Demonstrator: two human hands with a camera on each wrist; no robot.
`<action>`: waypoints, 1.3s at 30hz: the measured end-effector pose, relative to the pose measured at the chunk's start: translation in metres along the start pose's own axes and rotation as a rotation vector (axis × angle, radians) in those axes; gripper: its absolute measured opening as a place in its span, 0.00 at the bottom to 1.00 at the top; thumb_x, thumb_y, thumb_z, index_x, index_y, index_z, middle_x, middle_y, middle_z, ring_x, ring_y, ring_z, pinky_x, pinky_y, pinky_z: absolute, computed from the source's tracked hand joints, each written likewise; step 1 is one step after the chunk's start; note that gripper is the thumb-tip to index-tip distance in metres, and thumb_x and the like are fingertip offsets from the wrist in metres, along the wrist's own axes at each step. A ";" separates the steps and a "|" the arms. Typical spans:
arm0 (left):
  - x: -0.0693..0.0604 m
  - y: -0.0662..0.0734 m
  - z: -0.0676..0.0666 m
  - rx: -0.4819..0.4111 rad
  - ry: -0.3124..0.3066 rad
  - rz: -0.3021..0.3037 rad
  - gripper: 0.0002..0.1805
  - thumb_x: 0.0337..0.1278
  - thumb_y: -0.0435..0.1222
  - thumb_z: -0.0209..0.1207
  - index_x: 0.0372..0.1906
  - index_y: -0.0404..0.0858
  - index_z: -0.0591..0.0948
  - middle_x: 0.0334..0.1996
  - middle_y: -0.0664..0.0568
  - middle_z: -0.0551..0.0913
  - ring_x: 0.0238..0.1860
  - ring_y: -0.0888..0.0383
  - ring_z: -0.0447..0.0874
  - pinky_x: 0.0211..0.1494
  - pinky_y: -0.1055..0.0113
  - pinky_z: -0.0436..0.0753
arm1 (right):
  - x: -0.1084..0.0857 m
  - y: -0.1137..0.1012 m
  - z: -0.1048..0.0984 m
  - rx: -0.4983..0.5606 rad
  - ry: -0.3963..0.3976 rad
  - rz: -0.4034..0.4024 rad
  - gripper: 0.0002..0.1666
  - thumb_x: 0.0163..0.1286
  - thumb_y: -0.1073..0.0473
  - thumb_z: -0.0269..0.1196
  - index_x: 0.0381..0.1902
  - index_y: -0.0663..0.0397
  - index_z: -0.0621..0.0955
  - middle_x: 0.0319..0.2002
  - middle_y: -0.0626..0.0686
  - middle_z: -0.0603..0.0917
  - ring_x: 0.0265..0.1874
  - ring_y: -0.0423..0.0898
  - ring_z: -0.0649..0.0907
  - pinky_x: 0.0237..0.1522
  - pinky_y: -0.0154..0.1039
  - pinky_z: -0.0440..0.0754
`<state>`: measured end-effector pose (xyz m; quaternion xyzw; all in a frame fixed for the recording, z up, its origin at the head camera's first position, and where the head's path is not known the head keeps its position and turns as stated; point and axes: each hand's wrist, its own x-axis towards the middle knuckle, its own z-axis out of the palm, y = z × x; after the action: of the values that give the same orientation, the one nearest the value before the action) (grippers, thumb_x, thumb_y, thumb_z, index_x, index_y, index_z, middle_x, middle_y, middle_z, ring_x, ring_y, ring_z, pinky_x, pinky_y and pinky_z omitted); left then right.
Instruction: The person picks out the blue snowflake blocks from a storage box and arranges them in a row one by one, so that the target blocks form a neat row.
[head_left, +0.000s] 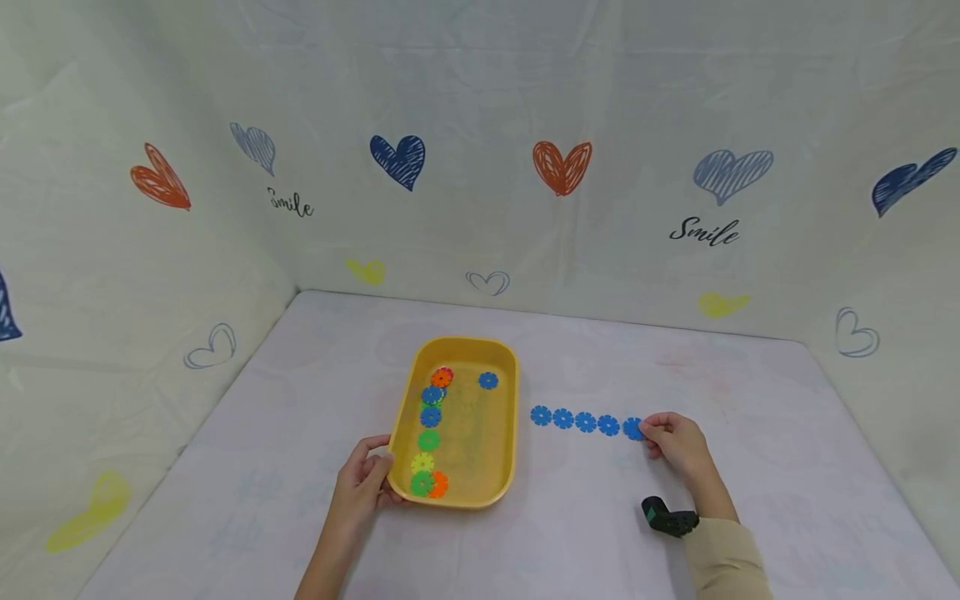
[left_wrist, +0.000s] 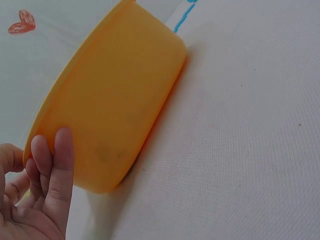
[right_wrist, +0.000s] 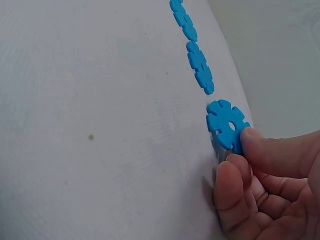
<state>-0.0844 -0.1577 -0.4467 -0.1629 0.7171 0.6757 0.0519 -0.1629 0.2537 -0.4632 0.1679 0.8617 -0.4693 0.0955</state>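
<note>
In the head view my left hand [head_left: 362, 482] grips the near left corner of a yellow tray [head_left: 491, 503], its thumb on the rim. The left wrist view has the fingers [left_wrist: 63, 155] against the outer wall of the tray [left_wrist: 115, 85]. A notched blue plastic disc, a snowflake building piece [right_wrist: 225, 120], is pinched between thumb and fingers of my right hand [head_left: 678, 446]. That piece is slightly tilted at the right end of a row of matching blue discs [head_left: 586, 422] lying flat on the table. A small gap parts it from its neighbour [right_wrist: 201, 67].
Inside the tray, orange, green, yellow and blue discs [head_left: 429, 440] lie along the left side, some overlapping. One blue disc [head_left: 488, 381] lies at its far right. A black device [head_left: 667, 518] sits by the right wrist. Printed white sheeting [head_left: 480, 225] stands behind the table.
</note>
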 end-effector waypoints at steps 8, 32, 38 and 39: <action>0.000 0.000 -0.001 0.005 -0.005 -0.007 0.20 0.66 0.34 0.47 0.61 0.36 0.66 0.23 0.50 0.72 0.20 0.59 0.74 0.27 0.69 0.81 | 0.001 -0.002 -0.003 -0.025 -0.003 0.012 0.18 0.67 0.58 0.55 0.44 0.70 0.73 0.22 0.49 0.77 0.19 0.40 0.77 0.23 0.29 0.76; -0.001 0.000 -0.001 0.014 -0.009 -0.001 0.20 0.66 0.33 0.46 0.61 0.36 0.65 0.24 0.51 0.73 0.20 0.60 0.74 0.27 0.69 0.82 | 0.003 -0.008 -0.002 -0.091 -0.020 0.025 0.14 0.66 0.60 0.57 0.39 0.70 0.76 0.21 0.52 0.76 0.19 0.41 0.76 0.22 0.31 0.78; -0.001 0.000 -0.001 0.010 -0.012 -0.003 0.20 0.66 0.33 0.46 0.61 0.36 0.65 0.23 0.52 0.73 0.20 0.60 0.74 0.27 0.69 0.82 | 0.003 -0.008 -0.001 -0.114 -0.020 0.033 0.13 0.66 0.61 0.56 0.38 0.69 0.76 0.22 0.52 0.76 0.19 0.41 0.76 0.23 0.31 0.79; 0.000 0.000 -0.001 0.010 -0.013 -0.003 0.20 0.66 0.33 0.46 0.61 0.36 0.65 0.23 0.52 0.73 0.20 0.60 0.74 0.27 0.69 0.82 | 0.003 -0.008 0.000 -0.119 -0.022 0.036 0.13 0.66 0.61 0.56 0.38 0.69 0.76 0.22 0.52 0.76 0.20 0.42 0.76 0.23 0.31 0.79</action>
<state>-0.0838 -0.1588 -0.4464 -0.1595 0.7200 0.6729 0.0583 -0.1692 0.2507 -0.4578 0.1721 0.8838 -0.4173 0.1232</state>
